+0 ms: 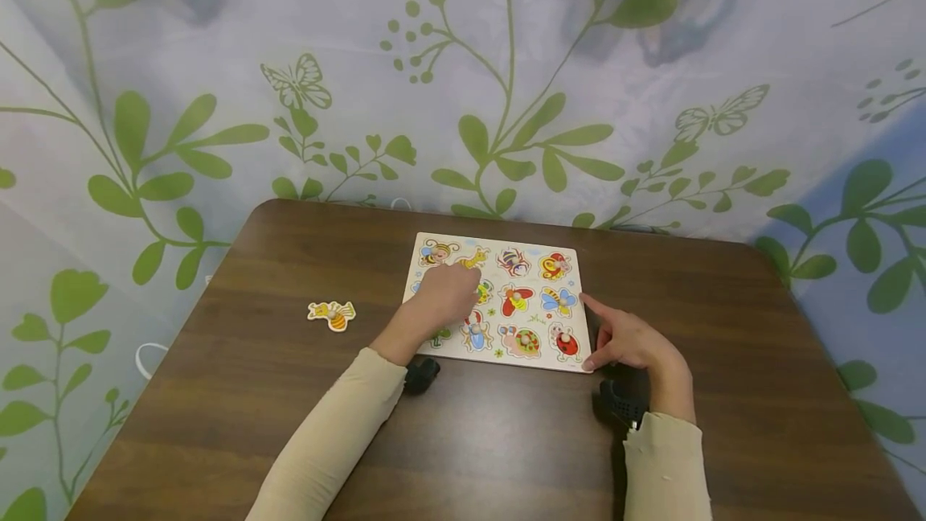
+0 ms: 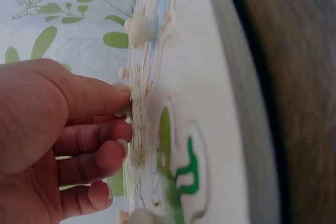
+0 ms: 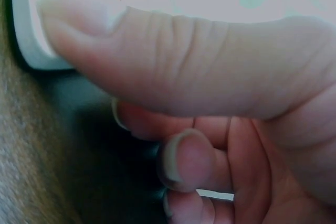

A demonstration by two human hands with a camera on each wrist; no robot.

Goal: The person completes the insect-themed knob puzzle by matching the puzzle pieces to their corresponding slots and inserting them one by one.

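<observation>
A wooden peg puzzle board (image 1: 535,319) with colourful insect pieces lies flat on the table. My left hand (image 1: 447,293) is over the board's left half. In the left wrist view, its thumb and forefinger (image 2: 100,98) pinch together right at the board's face, on a puzzle piece whose picture is hidden; the other fingers curl beside them. My right hand (image 1: 633,342) is at the board's right edge, its straight forefinger touching the side. The thumb (image 3: 157,61) rests over the near right corner, and the remaining fingers are loosely bent below it.
A loose yellow-and-orange insect piece (image 1: 332,315) lies on the brown table (image 1: 492,441), left of the board. Behind the table hangs a pale cloth (image 1: 405,135) printed with green leaves and butterflies. Dark wrist devices (image 1: 622,404) sit under both wrists.
</observation>
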